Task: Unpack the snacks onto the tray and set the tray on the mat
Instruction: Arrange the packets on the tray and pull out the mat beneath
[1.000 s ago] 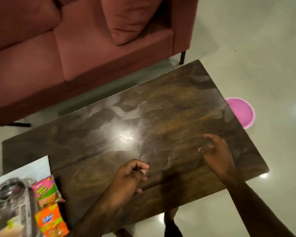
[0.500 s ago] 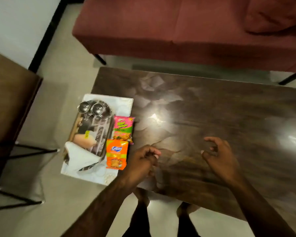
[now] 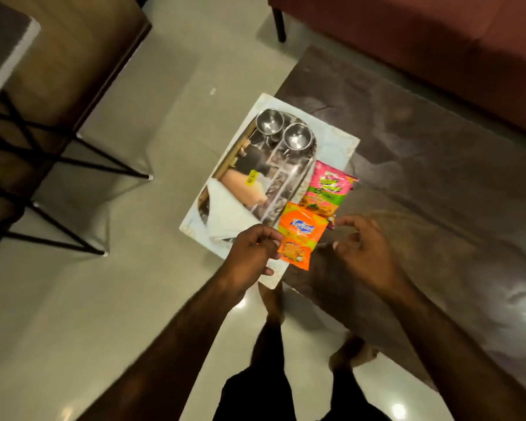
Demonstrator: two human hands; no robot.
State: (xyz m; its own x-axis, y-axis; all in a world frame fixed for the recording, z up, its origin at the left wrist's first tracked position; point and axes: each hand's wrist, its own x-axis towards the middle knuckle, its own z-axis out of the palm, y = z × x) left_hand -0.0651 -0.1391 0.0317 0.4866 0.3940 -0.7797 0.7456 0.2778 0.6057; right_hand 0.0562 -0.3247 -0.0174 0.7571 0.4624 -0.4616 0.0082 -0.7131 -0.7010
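Observation:
A steel tray [image 3: 289, 177] lies on a white mat [image 3: 337, 141] at the left end of a dark wooden table [image 3: 422, 183]. Two steel bowls [image 3: 297, 135] and a folded white napkin [image 3: 228, 208] sit on the tray. An orange snack packet [image 3: 301, 235] and a pink-and-green snack packet [image 3: 327, 189] lie along the tray's right edge. My left hand [image 3: 252, 250] has curled fingers and pinches the orange packet's left edge. My right hand [image 3: 362, 247] hovers just right of the packets with loosely curled, spread fingers and holds nothing.
A maroon sofa [image 3: 438, 41] runs behind the table. A brown piece of furniture with black metal legs [image 3: 43, 153] stands on the pale floor to the left. My legs and feet [image 3: 274, 314] are at the table's near edge.
My view has swung left to the table's end, bringing the tray and packets to the centre. Both hands have moved to the packets, the left one reaching the orange packet's edge.

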